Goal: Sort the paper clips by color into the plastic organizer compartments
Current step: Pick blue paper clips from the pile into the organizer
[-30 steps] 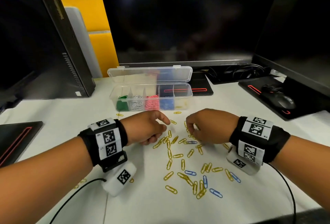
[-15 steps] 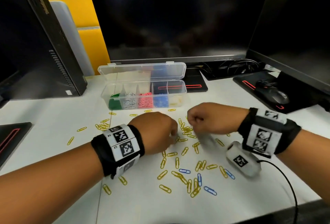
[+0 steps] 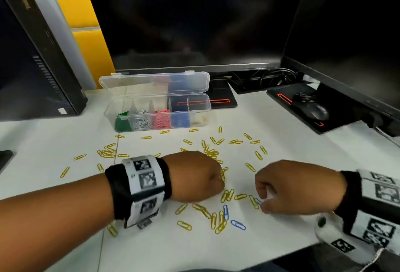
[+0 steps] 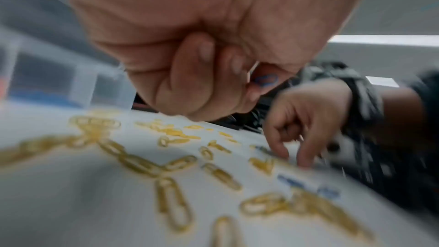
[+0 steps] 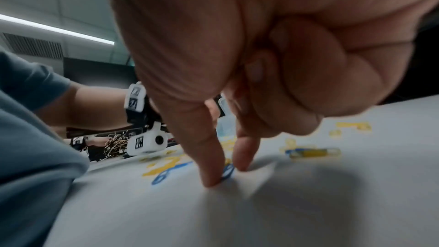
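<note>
Both hands have drifted toward the near edge of the desk since a second ago, and the right one has dropped onto a blue clip.

From the head view, the left hand (image 3: 195, 177) hovers curled over scattered yellow paper clips (image 3: 225, 196), while the right hand (image 3: 292, 189) reaches down among clips at the near right. The plastic organizer (image 3: 158, 111) sits open farther back, with green, silver, pink and blue clips in separate compartments and a few yellow ones in the rightmost.

From the left wrist view, the left hand's fingers (image 4: 194, 74) are folded into the palm around a held blue clip (image 4: 266, 80), partly visible.

From the right wrist view, thumb and forefinger tips (image 5: 211, 172) touch the white desk (image 5: 237, 213) on either side of a blue paper clip (image 5: 227, 171), pinching it; the remaining fingers are curled in.
</note>
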A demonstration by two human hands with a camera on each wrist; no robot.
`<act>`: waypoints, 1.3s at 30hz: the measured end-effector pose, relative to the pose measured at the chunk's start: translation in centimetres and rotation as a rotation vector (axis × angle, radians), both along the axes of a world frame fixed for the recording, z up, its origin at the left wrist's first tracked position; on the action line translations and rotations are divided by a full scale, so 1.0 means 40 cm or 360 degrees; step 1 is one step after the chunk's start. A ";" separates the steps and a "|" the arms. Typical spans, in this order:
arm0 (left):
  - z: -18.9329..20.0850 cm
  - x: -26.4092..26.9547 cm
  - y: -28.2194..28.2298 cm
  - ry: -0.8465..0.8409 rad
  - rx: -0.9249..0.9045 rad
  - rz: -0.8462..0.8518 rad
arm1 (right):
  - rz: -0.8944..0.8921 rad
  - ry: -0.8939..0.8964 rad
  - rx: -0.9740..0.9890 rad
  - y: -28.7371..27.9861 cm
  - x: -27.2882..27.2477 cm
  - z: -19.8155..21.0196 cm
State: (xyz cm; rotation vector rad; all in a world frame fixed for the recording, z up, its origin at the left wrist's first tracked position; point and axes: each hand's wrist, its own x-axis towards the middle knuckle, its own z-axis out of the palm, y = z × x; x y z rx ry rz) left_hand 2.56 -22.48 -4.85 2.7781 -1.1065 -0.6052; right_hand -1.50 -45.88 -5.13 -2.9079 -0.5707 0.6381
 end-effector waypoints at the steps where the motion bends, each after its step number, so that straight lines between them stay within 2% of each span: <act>1: 0.007 0.009 -0.002 0.0108 -0.0110 0.0130 | -0.0044 -0.0003 -0.0029 0.001 -0.012 -0.010; 3: 0.010 0.024 0.000 0.0421 -0.0404 0.0441 | -0.0066 0.0038 -0.0028 0.007 -0.024 -0.022; 5: 0.008 0.031 0.004 0.0894 -0.0709 0.0661 | -0.0020 0.0032 -0.0030 0.012 -0.027 -0.025; 7: 0.002 0.030 0.008 0.1200 -0.0889 0.0747 | -0.0009 0.0004 -0.0033 0.006 -0.018 -0.036; 9: -0.001 0.025 0.009 0.1356 -0.0995 0.0808 | -0.0042 0.0083 0.0074 -0.006 0.004 -0.028; 10: -0.003 0.024 0.010 0.1419 -0.1037 0.0834 | -0.0120 0.0244 0.0291 -0.018 0.020 -0.022; 11: -0.006 0.023 0.011 0.1493 -0.1077 0.0864 | -0.0245 0.0535 0.0699 -0.034 0.029 -0.010; 13: -0.005 0.023 0.011 0.1651 -0.1175 0.0955 | -0.0655 0.1171 0.1915 -0.076 0.050 0.017; 14: -0.002 0.024 0.011 0.1720 -0.1218 0.0984 | -0.0755 0.1373 0.2337 -0.097 0.056 0.031; 15: 0.002 0.025 0.009 0.1753 -0.1232 0.0966 | -0.0775 0.1452 0.2571 -0.114 0.057 0.039; 16: 0.004 0.026 0.006 0.1716 -0.1201 0.0912 | -0.0781 0.1375 0.2655 -0.127 0.058 0.046; 17: 0.008 0.026 0.001 0.1585 -0.1112 0.0826 | -0.0824 0.1270 0.2650 -0.130 0.063 0.051; 19: 0.015 0.016 -0.014 0.1029 -0.0761 0.0515 | -0.0933 0.0894 0.2371 -0.127 0.067 0.053; 20: 0.015 0.007 -0.021 0.0642 -0.0520 0.0281 | -0.0931 0.0670 0.2077 -0.122 0.066 0.050; 21: 0.010 -0.001 -0.027 0.0238 -0.0259 0.0000 | -0.0846 0.0399 0.1651 -0.116 0.064 0.042; 22: 0.004 -0.010 -0.032 -0.0103 -0.0018 -0.0297 | -0.0671 0.0133 0.1180 -0.111 0.062 0.034; 23: 0.002 -0.021 -0.036 -0.0317 0.0125 -0.0532 | -0.0461 -0.0069 0.0788 -0.103 0.062 0.025; 25: 0.001 -0.030 -0.040 -0.0402 0.0146 -0.0737 | -0.0238 -0.0192 0.0352 -0.086 0.055 0.010; 28: -0.001 -0.030 -0.047 -0.0359 0.0096 -0.0821 | -0.0250 -0.0187 0.0101 -0.067 0.054 -0.002; 34: -0.016 -0.030 -0.051 -0.0313 0.0189 -0.0903 | -0.0321 -0.0103 0.0032 -0.054 0.075 -0.020; 39: -0.013 -0.023 -0.032 -0.0236 0.0129 -0.0818 | -0.0314 -0.0048 -0.0021 -0.052 0.079 -0.014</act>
